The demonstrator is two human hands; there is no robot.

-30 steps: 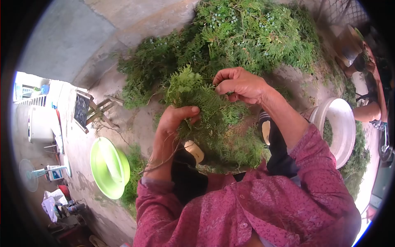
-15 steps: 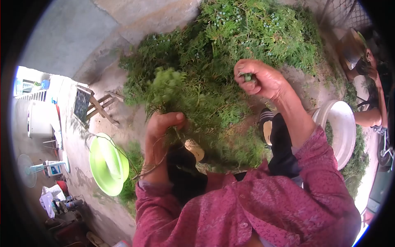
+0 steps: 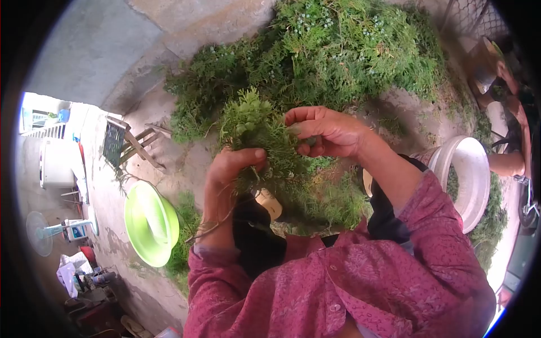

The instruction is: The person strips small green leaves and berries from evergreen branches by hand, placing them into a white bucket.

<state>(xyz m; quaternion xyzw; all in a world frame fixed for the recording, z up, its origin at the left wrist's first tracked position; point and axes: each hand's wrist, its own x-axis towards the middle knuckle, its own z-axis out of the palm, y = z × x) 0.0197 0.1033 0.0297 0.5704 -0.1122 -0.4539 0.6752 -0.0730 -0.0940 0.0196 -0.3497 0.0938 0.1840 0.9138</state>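
The right hand (image 3: pixel 329 132) is no longer lifted up against the low edge of the big pile of greens (image 3: pixel 349 50), where it was a moment ago with a small green bit in its fist. It is now down below the pile, with its fingers curled onto the right side of the bunch of sprigs (image 3: pixel 256 127). The left hand (image 3: pixel 228 174) now holds the bunch a little closer to the pile, and the bunch stands straighter.

Green feathery sprig bunch (image 3: pixel 251 118): upright, bushy top (scale-like leaves), stems in L hand (image 3: pixel 228 174), R hand (image 3: pixel 324 132) pinching its side.
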